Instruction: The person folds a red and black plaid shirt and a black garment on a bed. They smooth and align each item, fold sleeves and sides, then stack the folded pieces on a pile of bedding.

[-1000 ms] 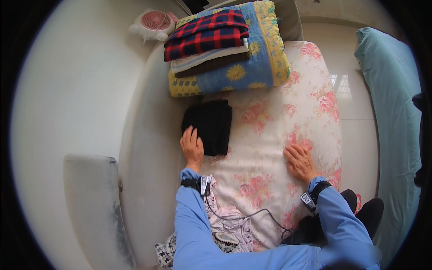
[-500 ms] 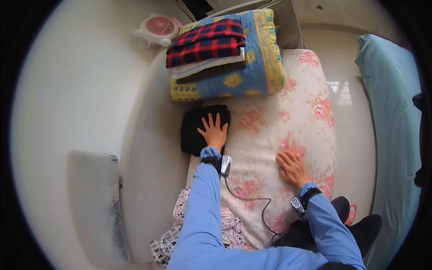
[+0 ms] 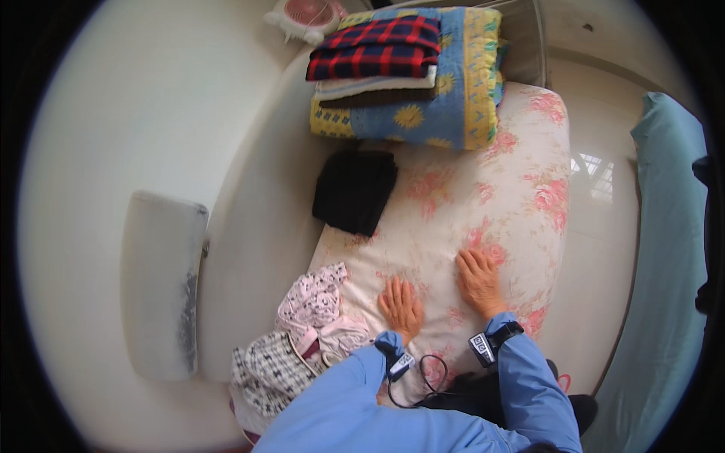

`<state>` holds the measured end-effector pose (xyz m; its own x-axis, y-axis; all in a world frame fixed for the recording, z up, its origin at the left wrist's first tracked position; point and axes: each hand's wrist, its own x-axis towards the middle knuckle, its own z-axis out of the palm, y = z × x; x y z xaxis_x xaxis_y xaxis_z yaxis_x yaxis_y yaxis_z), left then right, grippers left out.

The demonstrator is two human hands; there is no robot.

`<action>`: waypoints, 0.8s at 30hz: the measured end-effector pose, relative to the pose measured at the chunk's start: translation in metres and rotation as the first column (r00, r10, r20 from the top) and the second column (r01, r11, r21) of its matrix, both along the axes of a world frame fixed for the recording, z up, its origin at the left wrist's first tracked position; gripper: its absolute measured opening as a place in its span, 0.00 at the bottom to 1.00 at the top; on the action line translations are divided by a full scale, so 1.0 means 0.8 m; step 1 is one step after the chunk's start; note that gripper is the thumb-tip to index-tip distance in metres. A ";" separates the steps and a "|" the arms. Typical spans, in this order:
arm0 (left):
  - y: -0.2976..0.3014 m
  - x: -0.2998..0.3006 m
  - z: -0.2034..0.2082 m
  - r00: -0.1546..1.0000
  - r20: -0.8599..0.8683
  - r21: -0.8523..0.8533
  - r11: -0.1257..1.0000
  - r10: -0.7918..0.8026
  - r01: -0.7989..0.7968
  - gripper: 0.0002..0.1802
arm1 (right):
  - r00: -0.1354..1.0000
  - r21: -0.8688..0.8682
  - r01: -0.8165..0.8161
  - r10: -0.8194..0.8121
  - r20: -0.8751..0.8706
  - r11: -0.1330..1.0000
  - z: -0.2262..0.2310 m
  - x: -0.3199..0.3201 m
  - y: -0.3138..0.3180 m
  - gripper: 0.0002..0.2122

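Observation:
My left hand [image 3: 402, 308] lies on the floral bed sheet [image 3: 434, 249], palm down with its fingers stretched out, holding nothing. A little farther and to the right, my right hand [image 3: 480, 282] also rests flat on the sheet, its fingers extended. Beyond my left hand sits a folded black cloth [image 3: 355, 192], apart from both hands. Left of my left hand lies a loose heap: a pink and white patterned garment [image 3: 311, 300] and a black-and-white checked garment [image 3: 273, 371].
At the bed's far end, a blue and yellow flowered quilt [image 3: 408, 121] carries folded cloths, topped by a red and navy plaid one [image 3: 377, 49]. A pink and white fan [image 3: 306, 16] stands behind. A teal-covered piece [image 3: 668, 249] stands right, across the tiled floor [image 3: 593, 241].
My left hand has left the folded black cloth and come back toward me onto the sheet. My right hand remains on the sheet. The view has shifted, showing more of the garment heap.

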<state>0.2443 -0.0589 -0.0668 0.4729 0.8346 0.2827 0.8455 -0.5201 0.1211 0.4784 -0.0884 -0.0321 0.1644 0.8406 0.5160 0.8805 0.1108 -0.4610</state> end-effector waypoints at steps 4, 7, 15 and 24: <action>0.010 0.006 -0.021 0.999 -0.001 0.009 0.999 0.036 -0.036 0.36 | 1.000 -0.041 -0.020 0.020 -0.007 0.999 -0.008 -0.004 0.006 0.20; 0.015 0.002 -0.030 0.998 -0.009 0.007 0.998 0.055 -0.054 0.38 | 1.000 -0.056 -0.018 0.019 0.009 0.998 -0.014 -0.010 0.012 0.19; 0.022 -0.003 -0.034 0.995 0.097 0.093 0.995 0.032 -0.041 0.37 | 0.995 -0.116 -0.080 0.086 0.050 0.990 -0.016 -0.017 -0.005 0.20; 0.009 -0.035 0.077 0.963 0.263 -0.518 0.833 -0.062 0.195 0.30 | 0.951 -0.327 -0.309 0.301 -0.076 0.893 0.021 0.016 -0.262 0.13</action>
<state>0.2163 -0.0515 -0.0049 0.5651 0.8213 -0.0775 0.6902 -0.4192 0.5898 0.4908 -0.2977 -0.0156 -0.1192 0.9728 0.1986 0.8167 0.2099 -0.5375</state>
